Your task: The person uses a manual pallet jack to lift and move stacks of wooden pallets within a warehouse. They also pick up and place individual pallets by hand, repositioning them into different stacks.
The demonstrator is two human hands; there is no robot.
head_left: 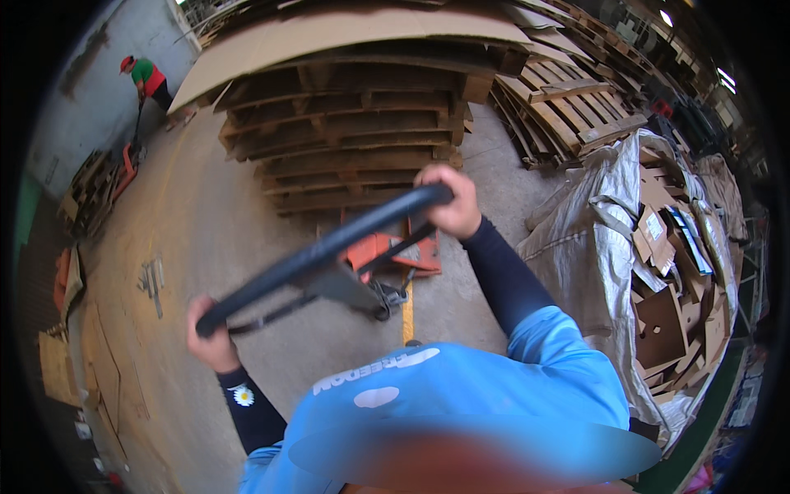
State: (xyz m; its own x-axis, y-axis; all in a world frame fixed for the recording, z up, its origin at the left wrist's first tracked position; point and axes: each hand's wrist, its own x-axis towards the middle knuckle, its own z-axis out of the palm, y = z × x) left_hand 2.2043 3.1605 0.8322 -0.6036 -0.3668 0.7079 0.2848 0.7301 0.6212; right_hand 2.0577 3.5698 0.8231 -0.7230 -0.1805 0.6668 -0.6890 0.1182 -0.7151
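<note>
Both my hands grip the black handlebar of a pallet jack, which slants up from lower left to upper right. My left hand (212, 336) is closed round the lower left end of the handle (321, 251). At the upper right end, my right hand (451, 202) is wrapped round it. Beyond the bar shows the orange body of the pallet jack (420, 257), low on the floor. Just behind it stands a tall stack of wooden pallets (346, 132) topped with a cardboard sheet (354, 29). Whether the forks are under the stack is hidden.
On the right a big white sack (576, 239) holds cardboard scraps (658, 329). Wooden pallets (568, 103) lean behind it. At the far left a person (148, 81) stands by another orange pallet jack (126, 171) and some pallets (89, 193). Wood strips (152, 281) lie on the floor.
</note>
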